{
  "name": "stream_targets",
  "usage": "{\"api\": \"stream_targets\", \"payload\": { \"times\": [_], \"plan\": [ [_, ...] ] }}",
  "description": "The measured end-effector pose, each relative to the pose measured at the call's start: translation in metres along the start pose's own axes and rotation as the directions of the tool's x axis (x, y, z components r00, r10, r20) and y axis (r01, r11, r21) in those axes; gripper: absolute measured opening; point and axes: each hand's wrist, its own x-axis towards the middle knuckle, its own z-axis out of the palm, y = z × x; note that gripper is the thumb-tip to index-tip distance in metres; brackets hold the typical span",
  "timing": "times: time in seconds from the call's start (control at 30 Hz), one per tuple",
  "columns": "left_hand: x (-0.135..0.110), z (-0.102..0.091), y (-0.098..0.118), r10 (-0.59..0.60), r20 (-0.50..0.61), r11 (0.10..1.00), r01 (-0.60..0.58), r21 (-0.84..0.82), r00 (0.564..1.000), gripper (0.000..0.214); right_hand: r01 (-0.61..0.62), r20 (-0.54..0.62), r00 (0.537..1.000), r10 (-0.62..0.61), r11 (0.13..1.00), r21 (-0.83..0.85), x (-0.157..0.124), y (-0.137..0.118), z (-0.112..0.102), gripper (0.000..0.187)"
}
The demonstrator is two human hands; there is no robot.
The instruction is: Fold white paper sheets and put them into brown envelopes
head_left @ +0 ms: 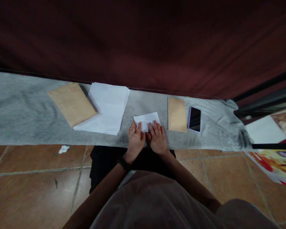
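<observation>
A small white sheet of paper (146, 117), apparently folded, lies on the grey cloth in front of me. My left hand (135, 140) rests on its near left part, fingers stretched out flat. On the near right part lies my right hand (157, 139), its fingers also extended. The thumbs come close together at the near edge, and the palms cover some of the paper. Left of my hands is a stack of white paper (109, 105), with brown envelopes (72, 103) partly over it. Another brown envelope (177, 114) lies to the right.
A phone (194, 119) with a dark screen lies beyond the right envelope. The grey cloth (26, 111) covers a long narrow surface, with a dark red curtain (133, 47) behind. Black bars (264, 86) and printed packaging (276, 162) are at far right. A white scrap (64, 149) is on the tiled floor.
</observation>
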Motion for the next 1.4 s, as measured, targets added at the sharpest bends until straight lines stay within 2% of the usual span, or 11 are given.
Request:
{"api": "stream_targets", "payload": {
  "times": [0.17, 0.27, 0.37, 0.5, 0.63, 0.77, 0.97, 1.07, 1.2, 1.4],
  "plan": [
    [-0.004, -0.002, 0.004, 0.044, -0.033, 0.996, -0.046, -0.079, 0.998, 0.057, -0.003, -0.009, 1.0, 0.004, 1.0, 0.012, -0.001, -0.001, 0.0, 0.057],
    [0.0, -0.005, 0.004, 0.017, -0.058, 0.984, -0.027, -0.175, 0.998, 0.061, -0.004, -0.01, 1.0, 0.004, 1.0, 0.021, 0.0, -0.001, 0.0, 0.057],
    [0.013, -0.006, 0.001, -0.119, -0.065, 0.951, 0.095, -0.294, 0.991, 0.065, -0.012, -0.005, 1.0, 0.013, 1.0, 0.018, 0.0, -0.002, -0.001, 0.056],
    [0.036, -0.007, -0.005, -0.277, 0.013, 0.895, 0.263, -0.36, 0.961, 0.066, -0.023, 0.009, 1.0, 0.023, 1.0, 0.014, 0.001, -0.003, -0.005, 0.054],
    [0.048, -0.011, -0.011, -0.269, 0.035, 0.904, 0.265, -0.337, 0.962, 0.063, -0.03, 0.023, 0.999, 0.029, 0.999, 0.033, 0.004, -0.003, -0.011, 0.051],
    [0.051, -0.02, -0.016, -0.226, 0.029, 0.944, 0.226, -0.24, 0.974, 0.062, -0.014, 0.009, 1.0, 0.014, 0.998, 0.068, 0.008, -0.002, -0.014, 0.05],
    [0.058, -0.027, -0.015, -0.233, 0.043, 0.958, 0.237, -0.16, 0.972, 0.06, 0.001, 0.029, 1.0, -0.002, 0.998, 0.056, 0.009, -0.002, -0.007, 0.053],
    [0.058, -0.028, -0.012, -0.256, 0.034, 0.96, 0.258, -0.111, 0.966, 0.062, 0.005, 0.002, 1.0, -0.005, 0.998, 0.056, 0.008, -0.002, -0.002, 0.054],
    [0.054, -0.027, -0.009, -0.234, 0.011, 0.969, 0.234, -0.084, 0.972, 0.058, 0.005, -0.027, 1.0, -0.003, 0.998, 0.064, 0.008, -0.002, 0.002, 0.055],
    [0.043, -0.019, -0.007, -0.129, -0.089, 0.99, 0.123, -0.069, 0.988, 0.048, -0.006, -0.008, 1.0, 0.007, 0.996, 0.085, 0.009, -0.002, 0.002, 0.057]
  ]
}}
